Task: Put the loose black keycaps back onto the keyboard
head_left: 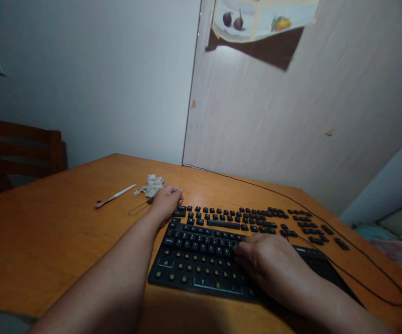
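A black keyboard [201, 269] lies on the table, its upper rows fitted with keycaps and its lower rows showing bare key stems. My right hand [265, 257] rests over its middle, with fingers bent together and the tips at the end of a row of fitted keycaps. Anything pinched there is hidden. Beyond the keyboard, loose black keycaps lie in rows, among them a long space bar [223, 224]. At the left end of those rows, my left hand [168, 202] is closed with its fingers curled; what it may hold is out of sight.
A crumpled grey-white cloth or tissue [153, 185] lies beyond my left hand. Left of it is a thin white stick-like tool [117, 194] with a reddish end. A black cable [368, 253] loops along the table's right side. A wooden chair [20, 146] stands at left.
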Available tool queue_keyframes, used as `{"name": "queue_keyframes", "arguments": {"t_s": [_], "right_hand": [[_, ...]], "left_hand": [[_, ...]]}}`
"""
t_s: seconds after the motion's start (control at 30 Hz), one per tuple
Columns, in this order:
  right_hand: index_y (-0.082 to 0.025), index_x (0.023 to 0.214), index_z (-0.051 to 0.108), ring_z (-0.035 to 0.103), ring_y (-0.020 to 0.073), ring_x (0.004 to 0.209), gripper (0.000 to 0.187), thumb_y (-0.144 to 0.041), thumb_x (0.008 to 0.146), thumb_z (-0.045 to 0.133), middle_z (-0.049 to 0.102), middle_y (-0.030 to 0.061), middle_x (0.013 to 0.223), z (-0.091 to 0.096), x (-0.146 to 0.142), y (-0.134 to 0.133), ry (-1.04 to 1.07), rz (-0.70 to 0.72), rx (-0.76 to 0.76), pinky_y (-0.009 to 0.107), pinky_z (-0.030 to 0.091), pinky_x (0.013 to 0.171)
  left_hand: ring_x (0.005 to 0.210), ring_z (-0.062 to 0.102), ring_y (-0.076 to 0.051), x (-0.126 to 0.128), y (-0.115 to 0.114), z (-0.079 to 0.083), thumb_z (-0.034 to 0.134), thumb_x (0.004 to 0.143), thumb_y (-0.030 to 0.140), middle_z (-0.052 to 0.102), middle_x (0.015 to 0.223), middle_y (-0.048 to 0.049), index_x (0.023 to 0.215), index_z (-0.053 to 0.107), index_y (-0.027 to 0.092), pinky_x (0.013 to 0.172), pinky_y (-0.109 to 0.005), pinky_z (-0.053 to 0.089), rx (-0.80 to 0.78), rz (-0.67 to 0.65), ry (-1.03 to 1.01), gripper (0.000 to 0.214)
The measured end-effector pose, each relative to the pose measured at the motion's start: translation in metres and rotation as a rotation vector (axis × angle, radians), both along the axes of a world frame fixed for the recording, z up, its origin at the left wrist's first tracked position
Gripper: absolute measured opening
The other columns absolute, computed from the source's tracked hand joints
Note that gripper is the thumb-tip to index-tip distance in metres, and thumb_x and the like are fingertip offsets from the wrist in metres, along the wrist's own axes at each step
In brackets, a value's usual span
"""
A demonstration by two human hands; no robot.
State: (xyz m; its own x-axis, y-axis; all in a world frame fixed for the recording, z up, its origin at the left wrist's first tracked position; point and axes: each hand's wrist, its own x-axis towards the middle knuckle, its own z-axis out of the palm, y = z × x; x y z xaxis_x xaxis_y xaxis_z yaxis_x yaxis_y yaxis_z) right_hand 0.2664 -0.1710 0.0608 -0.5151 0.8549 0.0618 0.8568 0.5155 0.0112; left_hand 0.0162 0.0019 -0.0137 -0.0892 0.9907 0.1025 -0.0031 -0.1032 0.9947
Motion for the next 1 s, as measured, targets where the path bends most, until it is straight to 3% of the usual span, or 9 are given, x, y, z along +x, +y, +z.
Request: {"name": "queue_keyframes", "arguments": {"t_s": [0.2,0.47,0.83,1.0], "right_hand": [[-0.020,0.070,0.060,0.055,0.0148,0.062,0.023,-0.013,0.089,0.049,0.064,0.0013,0.071,-0.007,-0.005,-0.001,-0.125,-0.057,0.014,0.028,0.030,0.057],[-0.021,0.086,0.064,0.060,0.0178,0.062,0.023,-0.009,0.090,0.044,0.068,0.0042,0.078,-0.007,-0.005,-0.007,-0.238,-0.031,0.013,0.031,0.035,0.057],[-0.023,0.082,0.063,0.057,0.0140,0.054,0.030,-0.021,0.098,0.037,0.062,-0.0001,0.066,0.002,0.011,-0.016,-0.066,-0.002,0.101,0.030,0.029,0.052],[-0.024,0.085,0.063,0.059,0.0141,0.061,0.029,-0.022,0.098,0.037,0.065,0.0001,0.073,0.009,0.008,-0.020,-0.008,0.030,0.019,0.028,0.034,0.057]], "left_hand": [[0.056,0.056,-0.013,0.000,0.001,-0.002,0.063,0.074,0.039,0.065,0.066,-0.0038,0.075,0.058,0.017,0.054,-0.023,0.039,0.022,-0.006,0.001,0.023],[0.057,0.057,-0.014,-0.002,0.004,-0.004,0.062,0.075,0.040,0.064,0.065,-0.0039,0.075,0.059,0.016,0.055,-0.024,0.039,0.040,-0.007,0.033,0.024],[0.055,0.056,-0.013,-0.001,0.001,-0.001,0.063,0.074,0.040,0.064,0.065,-0.0031,0.076,0.059,0.016,0.053,-0.022,0.038,0.018,-0.001,0.028,0.024],[0.057,0.056,-0.013,-0.003,0.006,-0.007,0.063,0.074,0.041,0.065,0.067,-0.0036,0.077,0.060,0.016,0.055,-0.023,0.039,0.028,-0.007,0.049,0.025]]}}
